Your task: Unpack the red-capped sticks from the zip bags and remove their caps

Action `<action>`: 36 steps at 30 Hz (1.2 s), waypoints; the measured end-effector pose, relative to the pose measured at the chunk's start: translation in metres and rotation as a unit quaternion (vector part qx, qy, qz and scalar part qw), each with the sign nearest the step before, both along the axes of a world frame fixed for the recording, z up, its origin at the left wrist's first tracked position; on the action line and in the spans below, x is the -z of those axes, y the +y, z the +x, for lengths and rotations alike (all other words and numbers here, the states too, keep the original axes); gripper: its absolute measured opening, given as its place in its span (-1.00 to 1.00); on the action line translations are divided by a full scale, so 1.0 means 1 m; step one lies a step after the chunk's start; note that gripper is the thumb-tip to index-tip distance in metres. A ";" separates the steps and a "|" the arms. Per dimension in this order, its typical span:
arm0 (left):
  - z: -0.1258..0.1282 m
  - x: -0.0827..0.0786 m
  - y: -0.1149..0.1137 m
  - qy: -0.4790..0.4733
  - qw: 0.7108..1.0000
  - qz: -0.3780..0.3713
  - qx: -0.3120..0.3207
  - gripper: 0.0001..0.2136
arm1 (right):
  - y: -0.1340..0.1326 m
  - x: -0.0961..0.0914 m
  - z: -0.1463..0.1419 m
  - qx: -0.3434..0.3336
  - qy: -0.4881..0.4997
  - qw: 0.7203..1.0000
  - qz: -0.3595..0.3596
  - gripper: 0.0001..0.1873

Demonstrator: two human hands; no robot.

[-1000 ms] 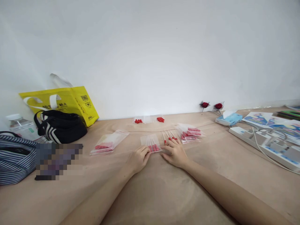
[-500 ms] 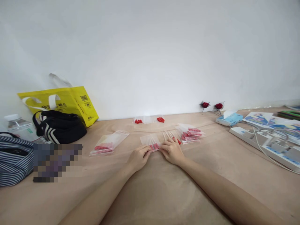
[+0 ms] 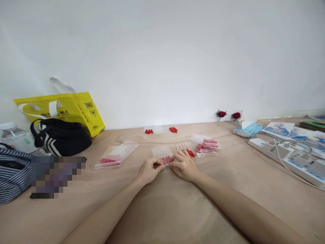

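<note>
A clear zip bag (image 3: 162, 150) lies in front of me with several red-tipped white sticks inside. My left hand (image 3: 150, 169) pinches the near edge of this bag between thumb and forefinger. On the same edge, my right hand (image 3: 185, 165) is closed at the right corner, its fingers bent over the bag. Just beyond my right hand, loose red-tipped sticks (image 3: 191, 153) lie on the table, partly covered by the fingers. Filled bags are stacked to the right (image 3: 207, 145), and another pile of filled bags (image 3: 115, 156) lies to the left.
Red pieces (image 3: 173, 129) and clear bags (image 3: 158, 129) lie by the wall. Leftward are a yellow bag (image 3: 86, 112), a black pouch (image 3: 68, 137) and a striped bag (image 3: 15, 176). Rightward are tissues (image 3: 250, 129), a power strip (image 3: 286, 159) and two red roses (image 3: 236, 116).
My right hand has shifted slightly left along the bag's near edge, uncovering more of the loose red-tipped sticks. My left fingers are more arched. The view has moved a little.
</note>
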State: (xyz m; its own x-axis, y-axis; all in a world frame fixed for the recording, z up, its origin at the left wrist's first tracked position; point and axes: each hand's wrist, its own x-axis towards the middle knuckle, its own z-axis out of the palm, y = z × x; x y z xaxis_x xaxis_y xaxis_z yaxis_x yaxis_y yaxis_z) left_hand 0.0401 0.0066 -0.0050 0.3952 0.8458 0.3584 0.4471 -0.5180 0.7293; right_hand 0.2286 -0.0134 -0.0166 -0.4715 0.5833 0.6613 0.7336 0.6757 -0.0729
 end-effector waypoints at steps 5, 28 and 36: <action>0.003 -0.002 -0.003 -0.004 1.000 -0.002 0.002 -0.95 | 0.002 0.000 -0.003 0.010 0.001 1.000 -0.004 -0.86; 0.004 0.004 -0.007 0.064 0.996 0.044 -0.041 -0.88 | -0.007 -0.005 -0.025 -0.026 0.032 0.993 -0.111 -0.88; -0.003 -0.004 -0.010 0.026 0.993 0.043 -0.103 -0.85 | -0.011 -0.013 -0.007 0.009 0.036 0.990 -0.137 -0.93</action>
